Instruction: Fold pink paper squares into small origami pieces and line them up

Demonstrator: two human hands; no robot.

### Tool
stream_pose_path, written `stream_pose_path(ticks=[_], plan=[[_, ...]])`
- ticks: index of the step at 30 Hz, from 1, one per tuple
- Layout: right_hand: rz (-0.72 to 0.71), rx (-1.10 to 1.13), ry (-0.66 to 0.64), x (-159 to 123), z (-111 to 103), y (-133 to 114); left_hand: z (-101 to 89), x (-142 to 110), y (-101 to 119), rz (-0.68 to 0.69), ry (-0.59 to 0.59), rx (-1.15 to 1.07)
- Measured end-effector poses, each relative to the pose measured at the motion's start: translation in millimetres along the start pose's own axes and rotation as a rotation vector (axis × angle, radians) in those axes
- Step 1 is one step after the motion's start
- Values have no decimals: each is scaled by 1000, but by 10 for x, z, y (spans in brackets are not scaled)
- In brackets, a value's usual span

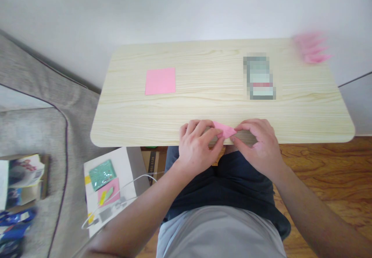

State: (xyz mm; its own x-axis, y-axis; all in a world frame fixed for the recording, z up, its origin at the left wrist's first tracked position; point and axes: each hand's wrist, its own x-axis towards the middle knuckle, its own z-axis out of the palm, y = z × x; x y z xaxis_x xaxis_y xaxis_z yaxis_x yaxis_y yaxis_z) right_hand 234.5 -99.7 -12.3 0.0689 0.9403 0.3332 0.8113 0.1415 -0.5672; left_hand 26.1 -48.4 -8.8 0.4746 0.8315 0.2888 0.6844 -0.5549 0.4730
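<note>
A small folded piece of pink paper [226,129] is held between my two hands at the table's near edge. My left hand [199,139] pinches its left part, and the fingers cover some of it. Thumb and forefinger of my right hand [258,139] close on the pointed right tip. Farther back on the left, a flat stack or sheet of pink square paper [160,81] lies on the wooden table [203,91]. Several folded pink paper pieces [312,47], blurred, sit at the far right corner.
A pixelated phone-like object [260,76] lies on the table's right half. Below left, a white box [123,168] bears a green packet [102,174], pink paper and a white cable [139,177]. A grey sofa [78,126] stands at the left, and a wall rises behind the table.
</note>
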Motion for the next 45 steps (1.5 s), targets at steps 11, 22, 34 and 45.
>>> stream_pose_path(ticks=[11,22,34,45], plan=[[7,-20,25,15,41,-18,4,1,-4,-3,7,0],[7,-71,27,35,62,-51,-4,-15,4,5,4,8],[0,-75,61,-16,89,-45,-8,-86,16,10,29,-8],[4,-36,121,-204,156,-166,4,37,65,-37,12,-19]])
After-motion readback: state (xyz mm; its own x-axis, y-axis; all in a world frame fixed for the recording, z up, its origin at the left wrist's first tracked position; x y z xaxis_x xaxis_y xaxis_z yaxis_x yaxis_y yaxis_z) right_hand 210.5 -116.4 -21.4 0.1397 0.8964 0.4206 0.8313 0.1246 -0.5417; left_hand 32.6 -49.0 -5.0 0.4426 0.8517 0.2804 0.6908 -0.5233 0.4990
